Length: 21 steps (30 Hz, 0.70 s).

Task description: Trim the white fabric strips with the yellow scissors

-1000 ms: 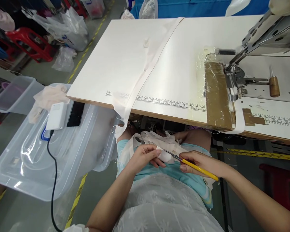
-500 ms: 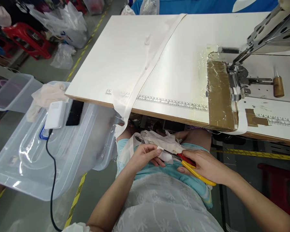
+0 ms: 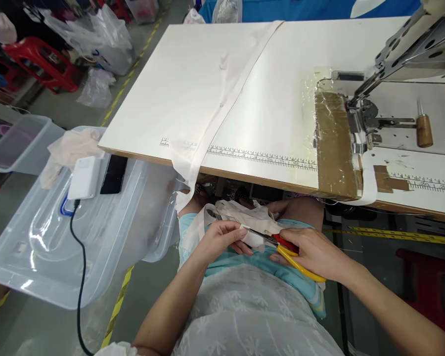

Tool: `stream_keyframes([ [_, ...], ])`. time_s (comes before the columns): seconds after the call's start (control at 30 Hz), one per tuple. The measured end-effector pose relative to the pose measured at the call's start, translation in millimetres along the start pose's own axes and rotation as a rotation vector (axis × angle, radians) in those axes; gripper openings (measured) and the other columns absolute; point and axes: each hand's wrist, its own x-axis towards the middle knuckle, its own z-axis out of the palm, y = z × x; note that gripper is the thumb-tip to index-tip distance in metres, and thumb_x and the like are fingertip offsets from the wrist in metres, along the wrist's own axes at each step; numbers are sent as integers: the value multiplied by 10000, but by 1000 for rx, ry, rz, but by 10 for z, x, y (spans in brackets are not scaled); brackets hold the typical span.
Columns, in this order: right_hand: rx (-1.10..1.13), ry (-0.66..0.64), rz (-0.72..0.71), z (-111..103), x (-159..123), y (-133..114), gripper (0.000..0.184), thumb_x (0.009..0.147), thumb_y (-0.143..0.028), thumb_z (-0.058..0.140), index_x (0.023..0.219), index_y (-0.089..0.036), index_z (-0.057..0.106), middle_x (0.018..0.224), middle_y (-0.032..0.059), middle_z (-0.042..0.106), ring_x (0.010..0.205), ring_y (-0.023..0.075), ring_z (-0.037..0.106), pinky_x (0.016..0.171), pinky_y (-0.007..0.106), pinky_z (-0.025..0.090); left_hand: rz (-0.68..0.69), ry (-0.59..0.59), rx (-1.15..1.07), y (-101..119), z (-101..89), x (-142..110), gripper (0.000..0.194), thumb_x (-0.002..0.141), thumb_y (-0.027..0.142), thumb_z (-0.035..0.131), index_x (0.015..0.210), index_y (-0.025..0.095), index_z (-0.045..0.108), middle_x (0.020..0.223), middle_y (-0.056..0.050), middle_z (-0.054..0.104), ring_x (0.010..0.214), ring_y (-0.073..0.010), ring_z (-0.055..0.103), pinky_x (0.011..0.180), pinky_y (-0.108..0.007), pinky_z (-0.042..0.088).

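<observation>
Scissors (image 3: 300, 267) in right-hand grip (image 3: 311, 249), white fabric (image 3: 254, 241) in left-hand grip (image 3: 221, 239), a gap before the table edge (image 3: 263, 181)

A white, brown-edged tabletop (image 3: 152, 89) carries 1 long cream fabric strip (image 3: 212, 129) slanting from 1 to 7 o'clock; toward 3 o'clock, 1 wooden-handled, metal-tipped tool (image 3: 424, 130) and 1 grey metal sewing machine (image 3: 417, 54).

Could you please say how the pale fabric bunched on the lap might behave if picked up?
The pale fabric is probably floppy, since it lies in loose folds. It looks thin, so likely light for its size. Being crumpled, it probably won't roll.
</observation>
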Motion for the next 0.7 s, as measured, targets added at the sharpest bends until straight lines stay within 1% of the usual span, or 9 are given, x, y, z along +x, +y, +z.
stream_keyframes([
  [0.13,-25,22,-3,-13,21,-37,517,894,-706,441,673,-240,404,623,32,538,531,203,485,493,290,234,-11,-23,-2,6,25,-4,437,739,557,733,742,127,656,644,-78,712,611,-192,705,586,-244,524],
  [0.27,32,2,0,-14,22,19,549,889,-710,447,619,-239,361,559,18,480,512,194,469,493,292,237,-18,-18,15,27,30,-12,449,754,571,714,750,127,654,654,-80,711,621,-197,706,592,-254,527],
  [0.33,94,39,0,-12,22,31,543,892,-690,462,618,-236,352,556,9,463,519,183,454,499,288,251,-24,-20,26,36,39,-6,467,758,589,701,764,125,653,655,-80,706,640,-206,712,597,-257,528],
  [0.4,200,96,0,6,45,-10,483,894,-649,498,672,-230,403,624,9,498,557,178,459,511,280,288,-22,-42,33,28,73,11,469,764,596,692,798,131,641,665,-73,701,681,-220,722,623,-269,538],
  [0.47,347,151,-5,49,96,-99,396,901,-586,520,748,-229,446,703,8,524,606,177,475,532,275,339,-6,-79,26,0,137,36,450,774,578,691,898,153,608,726,-63,709,746,-231,730,672,-292,552],
  [0.53,474,201,-16,104,146,-192,340,915,-523,514,756,-230,449,707,0,512,619,173,481,540,273,371,52,-119,23,-42,206,61,439,783,528,700,1010,186,543,833,-56,715,798,-224,729,712,-308,558],
  [0.57,506,247,-14,123,151,-218,329,916,-504,512,745,-230,447,692,-2,507,613,173,485,537,276,379,86,-132,52,-61,227,73,429,797,491,693,1055,199,513,872,-53,712,807,-216,727,715,-305,555],
  [0.63,503,379,24,118,74,-188,305,910,-493,531,763,-230,483,696,11,541,619,187,522,550,297,412,135,-126,224,-85,209,100,341,845,413,638,1081,205,508,849,-35,701,765,-198,722,665,-273,533],
  [0.7,462,529,110,38,-148,-22,264,915,-496,556,868,-236,546,807,53,625,714,236,599,640,353,477,171,-72,504,-88,93,141,184,896,338,543,1007,194,570,746,-17,679,693,-181,703,607,-246,492],
])
